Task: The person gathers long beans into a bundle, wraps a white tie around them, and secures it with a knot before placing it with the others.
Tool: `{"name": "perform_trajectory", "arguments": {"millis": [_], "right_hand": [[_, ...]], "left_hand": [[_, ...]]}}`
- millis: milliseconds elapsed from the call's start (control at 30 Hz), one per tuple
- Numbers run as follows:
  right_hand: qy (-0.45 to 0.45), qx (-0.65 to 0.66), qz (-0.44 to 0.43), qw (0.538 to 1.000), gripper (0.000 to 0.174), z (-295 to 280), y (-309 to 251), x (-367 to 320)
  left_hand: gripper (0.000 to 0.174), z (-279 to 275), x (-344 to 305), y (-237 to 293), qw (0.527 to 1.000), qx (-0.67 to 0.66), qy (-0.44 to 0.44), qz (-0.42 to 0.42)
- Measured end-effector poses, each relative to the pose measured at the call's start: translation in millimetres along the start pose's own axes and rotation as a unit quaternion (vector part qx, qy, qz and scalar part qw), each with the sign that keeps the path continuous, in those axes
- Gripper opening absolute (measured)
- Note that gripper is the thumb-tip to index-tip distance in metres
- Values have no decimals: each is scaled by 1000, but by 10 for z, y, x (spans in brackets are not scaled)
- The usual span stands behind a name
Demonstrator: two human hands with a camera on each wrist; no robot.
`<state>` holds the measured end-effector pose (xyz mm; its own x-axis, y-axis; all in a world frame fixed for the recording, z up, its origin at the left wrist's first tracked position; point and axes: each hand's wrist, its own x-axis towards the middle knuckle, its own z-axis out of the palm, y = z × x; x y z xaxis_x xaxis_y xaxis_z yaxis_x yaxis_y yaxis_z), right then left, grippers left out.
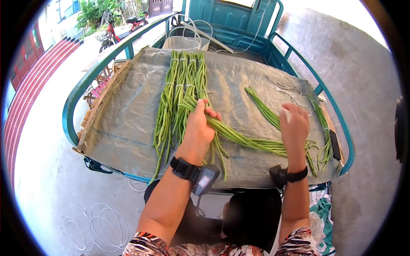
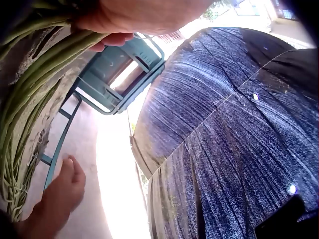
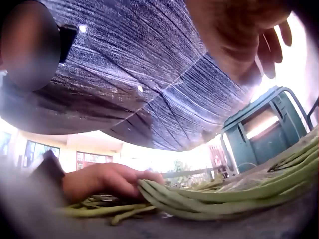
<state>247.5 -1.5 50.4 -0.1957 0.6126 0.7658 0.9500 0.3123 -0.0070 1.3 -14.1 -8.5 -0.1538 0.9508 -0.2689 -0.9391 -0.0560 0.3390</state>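
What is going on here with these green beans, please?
A person is sorting through long green beans on a gray sheet spread over a cart. The left hand grips a bunch of beans. The right hand is raised above the sheet; whether it holds anything is unclear. Four tied bundles lie side by side, and more beans lie toward the right.

right grip (image 1: 294, 128) blurred, green beans (image 1: 239, 136) partly hidden behind it, left grip (image 2: 144, 15) cropped in left wrist view
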Motion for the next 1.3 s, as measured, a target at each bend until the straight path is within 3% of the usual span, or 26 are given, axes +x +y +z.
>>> {"name": "perform_trajectory", "arguments": {"millis": [200, 300, 400, 500, 600, 700, 800, 900, 1033, 1300], "right_hand": [[-164, -28, -4, 986, 23, 855, 428, 14], [-241, 20, 38, 970, 21, 990, 539, -5], [-238, 98, 100, 961, 17, 916, 502, -33], [-144, 89, 61, 984, 16, 874, 445, 6], [-113, 164, 127, 972, 14, 772, 281, 109], [-82, 383, 181, 902, 13, 688, 19, 186], [-144, 520, 237, 808, 13, 251, -523, 179], [-184, 527, 215, 801, 14, 264, -789, -107], [-213, 477, 168, 836, 15, 249, -937, -361], [-170, 485, 176, 839, 14, 204, -939, -376]], "left_hand": [[18, -60, 61, -15, 1000, -15, -4, -27], [19, 13, 20, -7, 999, -24, 25, -21], [21, 49, -12, -1, 999, -6, 37, -15], [22, 67, -54, 10, 1000, 9, 16, -19], [22, 89, -90, 22, 999, 9, 2, -34], [21, 59, -54, 12, 998, 27, -9, -50], [21, 45, -30, 11, 996, 50, 0, -73], [21, 61, -6, 0, 996, 44, 18, -70], [22, -19, 53, -24, 998, 33, -33, -44], [21, 46, 41, -18, 1000, 23, -16, -12]]}}
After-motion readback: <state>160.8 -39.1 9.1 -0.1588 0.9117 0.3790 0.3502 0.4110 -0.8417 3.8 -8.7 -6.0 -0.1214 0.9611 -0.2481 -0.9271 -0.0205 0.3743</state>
